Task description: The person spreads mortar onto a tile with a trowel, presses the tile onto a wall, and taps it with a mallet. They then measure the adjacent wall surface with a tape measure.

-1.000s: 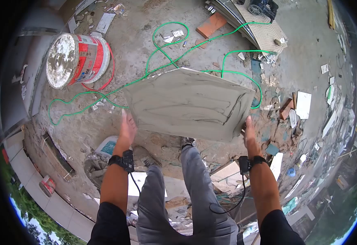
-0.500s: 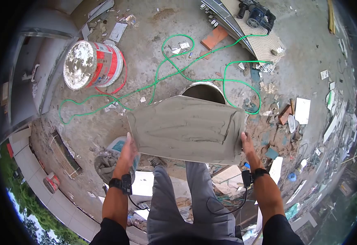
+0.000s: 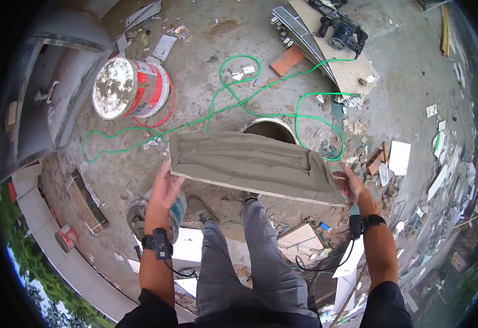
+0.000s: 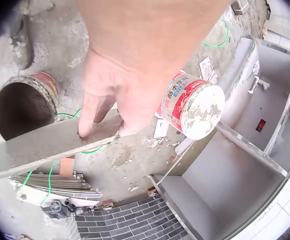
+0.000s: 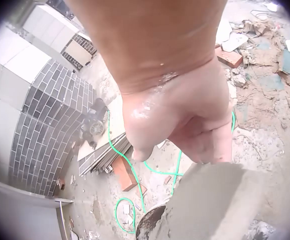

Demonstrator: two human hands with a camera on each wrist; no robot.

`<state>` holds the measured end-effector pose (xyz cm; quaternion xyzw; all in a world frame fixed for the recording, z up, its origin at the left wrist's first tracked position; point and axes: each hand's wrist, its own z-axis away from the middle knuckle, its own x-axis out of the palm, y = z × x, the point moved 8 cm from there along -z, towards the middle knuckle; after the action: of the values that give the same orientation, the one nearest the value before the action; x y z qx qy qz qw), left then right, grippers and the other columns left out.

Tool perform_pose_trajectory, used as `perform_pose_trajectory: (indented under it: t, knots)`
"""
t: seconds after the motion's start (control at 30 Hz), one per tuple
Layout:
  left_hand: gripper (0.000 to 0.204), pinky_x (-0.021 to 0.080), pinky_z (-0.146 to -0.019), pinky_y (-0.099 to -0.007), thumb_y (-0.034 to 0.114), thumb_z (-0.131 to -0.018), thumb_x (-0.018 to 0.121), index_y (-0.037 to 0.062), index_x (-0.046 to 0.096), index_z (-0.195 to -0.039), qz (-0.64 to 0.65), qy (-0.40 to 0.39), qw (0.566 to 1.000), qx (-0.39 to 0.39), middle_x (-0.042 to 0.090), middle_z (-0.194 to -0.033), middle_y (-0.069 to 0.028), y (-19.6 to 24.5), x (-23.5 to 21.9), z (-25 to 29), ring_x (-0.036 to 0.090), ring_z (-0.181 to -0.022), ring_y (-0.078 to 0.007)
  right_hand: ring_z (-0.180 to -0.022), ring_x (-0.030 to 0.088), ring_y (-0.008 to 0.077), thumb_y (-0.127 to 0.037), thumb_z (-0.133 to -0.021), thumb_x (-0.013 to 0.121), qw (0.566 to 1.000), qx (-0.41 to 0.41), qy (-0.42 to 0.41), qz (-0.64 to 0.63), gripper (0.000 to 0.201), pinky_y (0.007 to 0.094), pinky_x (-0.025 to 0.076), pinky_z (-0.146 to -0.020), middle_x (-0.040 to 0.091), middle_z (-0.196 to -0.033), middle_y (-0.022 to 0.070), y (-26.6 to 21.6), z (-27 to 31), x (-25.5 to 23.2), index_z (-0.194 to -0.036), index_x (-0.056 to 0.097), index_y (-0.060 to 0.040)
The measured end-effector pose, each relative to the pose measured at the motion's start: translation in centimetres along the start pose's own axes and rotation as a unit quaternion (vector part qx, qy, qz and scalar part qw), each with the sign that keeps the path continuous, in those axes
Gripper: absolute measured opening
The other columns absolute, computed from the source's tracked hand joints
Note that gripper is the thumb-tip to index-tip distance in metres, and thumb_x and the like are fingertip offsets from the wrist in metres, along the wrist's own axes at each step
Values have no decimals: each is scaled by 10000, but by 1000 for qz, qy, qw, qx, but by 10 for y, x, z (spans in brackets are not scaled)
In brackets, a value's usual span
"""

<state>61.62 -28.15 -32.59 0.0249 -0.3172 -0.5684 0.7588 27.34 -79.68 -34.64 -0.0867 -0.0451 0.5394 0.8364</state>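
Note:
Between both hands is a large rectangular tile (image 3: 250, 164), its upper face coated in wet grey mortar with ridges and its pale near edge showing. My left hand (image 3: 167, 185) grips the tile's left end; in the left wrist view the fingers and thumb (image 4: 130, 117) straddle its edge. At the other end my right hand (image 3: 351, 186) holds the right edge. The right wrist view has the right fingers (image 5: 210, 145) bent against the tile's coated end (image 5: 205, 205), with the thumb apart from it. An open bucket (image 3: 274, 129) shows partly behind the tile's far edge.
A red-and-white bucket (image 3: 152, 90) stands upside down at the left. Green hose (image 3: 233, 109) loops over the floor. A power tool (image 3: 344, 35) lies on stacked tiles at the back. A bucket of mortar (image 3: 140, 216) sits by the left forearm, rubble (image 3: 378, 158) to the right.
The tile has come nearer the body and tipped, so its near edge now shows and its right end sits lower. My right hand has shifted right. The open bucket came into view behind it.

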Motion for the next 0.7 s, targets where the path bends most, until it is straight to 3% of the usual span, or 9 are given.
perform_pose_trajectory:
  t: [0.1,0.17,0.27,0.3,0.4,0.43,0.5,0.63,0.7]
  knots:
    - [335,585,-948,-350,230,-1016,569,65,567,-1308,-1,23,1000,11,662,-1236,-67,6,11,-6,657,-1127,-187,-1113,596,232,-749,-954,412,991,-92,39,-93,914,351,475,-896,624,-1298,156,21,32,-4,-1418,491,35]
    - [329,588,-932,-343,239,-1010,576,68,570,-1291,4,28,999,14,663,-1230,-61,9,26,-9,659,-1112,-182,-1264,517,254,-732,-960,421,932,-145,7,-332,899,384,436,-993,520,-1449,138,24,68,18,-1466,435,11]
    - [326,589,-905,-327,259,-995,593,77,574,-1265,18,27,999,21,663,-1212,-53,9,32,-17,659,-1086,-176,-1230,572,287,-731,-953,445,892,-221,11,-395,854,433,454,-1004,578,-1388,143,14,101,45,-1454,462,-40]
    - [328,589,-893,-318,269,-987,603,83,575,-1256,30,8,999,29,662,-1199,-51,12,38,-23,658,-1076,-174,-1230,572,287,-731,-953,445,892,-219,1,-396,854,433,454,-1004,578,-1388,143,8,102,58,-1454,462,-40]
    - [349,587,-877,-313,300,-971,625,105,568,-1255,40,5,998,45,653,-1196,-46,15,49,-29,649,-1068,-180,-1159,625,272,-621,-994,499,899,-281,129,-309,674,403,482,-950,539,-1441,88,-6,108,64,-1435,476,-113]
    - [349,587,-877,-313,300,-971,625,105,568,-1255,39,10,998,50,653,-1196,-46,16,52,-28,649,-1068,-180,-1159,625,272,-621,-994,499,901,-280,122,-309,674,403,482,-950,539,-1441,88,-6,104,68,-1435,476,-113]
    - [364,586,-863,-308,313,-966,631,124,561,-1269,43,2,998,40,638,-1214,-42,17,64,-29,641,-1079,-184,-1182,617,321,-486,-1033,517,897,-275,230,-257,574,440,514,-943,571,-1345,125,-6,101,57,-1400,474,-47]
    - [570,520,-1016,-414,529,-984,556,121,517,-1380,117,-31,992,47,602,-1346,-72,5,63,-41,604,-1197,-250,-1151,637,332,-426,-1026,555,878,-281,250,-298,548,439,541,-934,575,-1328,144,-1,93,51,-1378,472,-14]
    - [644,458,-1094,-463,594,-1007,449,121,473,-1444,126,-34,991,37,553,-1430,-101,-25,27,-85,551,-1287,-288,-1288,559,324,-501,-1022,519,881,-270,262,-288,614,459,433,-1055,563,-1422,131,1,95,55,-1436,470,-50]
